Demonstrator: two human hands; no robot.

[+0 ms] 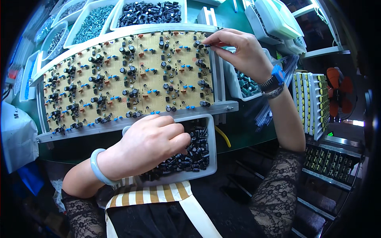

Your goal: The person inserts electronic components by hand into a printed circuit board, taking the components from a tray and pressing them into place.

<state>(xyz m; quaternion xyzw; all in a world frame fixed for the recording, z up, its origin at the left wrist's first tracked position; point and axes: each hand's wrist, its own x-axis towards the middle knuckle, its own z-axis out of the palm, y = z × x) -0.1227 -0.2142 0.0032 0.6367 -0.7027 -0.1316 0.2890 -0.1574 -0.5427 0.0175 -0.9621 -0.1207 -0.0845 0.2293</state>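
1. Fingers [216,37] of the right hand [243,47], thumb and forefinger, are closed in a pinch on a small dark part [206,45], above the upper right corner of a tan circuit-board panel [152,81].
2. The right forearm rises from the bent elbow at lower right; the hand reaches leftward, its back turned up and outward. A blue-faced watch [278,75] sits at the wrist.
3. The left hand [152,139] comes in from lower left, back upward, fingers curled over a white tray [213,146] of loose black capacitors [198,152]. I cannot tell whether those fingers grip anything. A pale bangle [95,168] rings that wrist.
4. The pinched part seems to lie sideways, roughly left to right; it is too small to tell which end leads.
5. The panel's long axis runs left to right, its left end lower, inside a metal frame [224,107]. Many black cylinders on it are mounted, some tilted.
6. A white bag [18,131] at far left bears dark print; any markings on the capacitors are too small to read.
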